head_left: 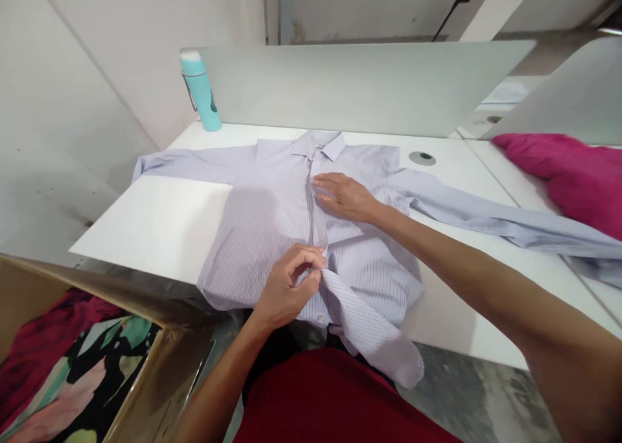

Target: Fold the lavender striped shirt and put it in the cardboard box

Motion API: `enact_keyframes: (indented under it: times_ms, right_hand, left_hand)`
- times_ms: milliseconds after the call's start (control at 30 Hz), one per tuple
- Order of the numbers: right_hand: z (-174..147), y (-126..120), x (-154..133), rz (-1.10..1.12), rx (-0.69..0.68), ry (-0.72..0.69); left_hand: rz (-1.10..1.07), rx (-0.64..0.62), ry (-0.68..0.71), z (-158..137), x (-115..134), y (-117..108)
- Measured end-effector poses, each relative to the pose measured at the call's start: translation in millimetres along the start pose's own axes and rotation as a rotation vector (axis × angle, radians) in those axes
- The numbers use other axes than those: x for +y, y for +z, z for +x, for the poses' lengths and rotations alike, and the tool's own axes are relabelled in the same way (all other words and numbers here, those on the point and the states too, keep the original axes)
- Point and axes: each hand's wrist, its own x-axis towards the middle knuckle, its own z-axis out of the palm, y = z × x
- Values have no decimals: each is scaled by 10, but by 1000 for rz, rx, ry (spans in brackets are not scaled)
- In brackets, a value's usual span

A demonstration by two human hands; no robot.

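striped shirt (272,216) face up across the white desk (160,226), pale lilac with fine darker lines, collar toward the far edge. one sleeve runs out to the left; the other stretches right, over the seam in the desktop. lower front reaches the near edge, one corner of it folded outward and hanging past.

left hand (291,284): near the hem, thumb and forefinger pinching the edge of the shirt's front opening. right hand (347,197): higher up, below the collar, palm down, fingers stretched out and slightly apart, resting on the cloth by the opening.

round about: turquoise bottle (201,93) upright at the far left corner, just before a pale divider panel (330,87). grey round desk insert (422,159) just beyond the right-hand sleeve. magenta cloth (573,177) heaped at far right. lower left, a cardboard box (160,372) holding red and flowered fabric (82,372).
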Motion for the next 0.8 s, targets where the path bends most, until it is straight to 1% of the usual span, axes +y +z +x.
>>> enact_keyframes:
  times_ms: [133, 300, 367, 433, 500, 567, 633, 700, 733, 800]
  right_hand:
    - [29, 47, -66, 19, -112, -13]
    - [112, -31, -141, -25, -117, 53]
    - [124, -45, -157, -40, -129, 74]
    - [112, -23, -156, -35, -133, 89]
    - [81, 22, -140, -15, -115, 87]
    - [47, 69, -121, 6, -83, 74]
    - [24, 94, -108, 23, -58, 60]
    - [27, 87, -95, 45, -56, 56]
    - [41, 69, -84, 53, -58, 62]
    - [100, 14, -41, 59, -41, 94]
  left_hand:
    - [-278, 79, -72, 23, 51, 71]
    - [-626, 179, -171, 59, 108, 198]
    - [-698, 192, -206, 57, 86, 240]
    - [-700, 205, -227, 31, 36, 245]
    - [-573, 215, -208, -17, -21, 203]
    - [-281, 202, -126, -72, -57, 129]
    - [87, 182, 12, -115, -63, 54]
    - [388, 160, 162, -130, -53, 3]
    - [495, 147, 230, -123, -50, -12]
    - [644, 103, 345, -84, -60, -28]
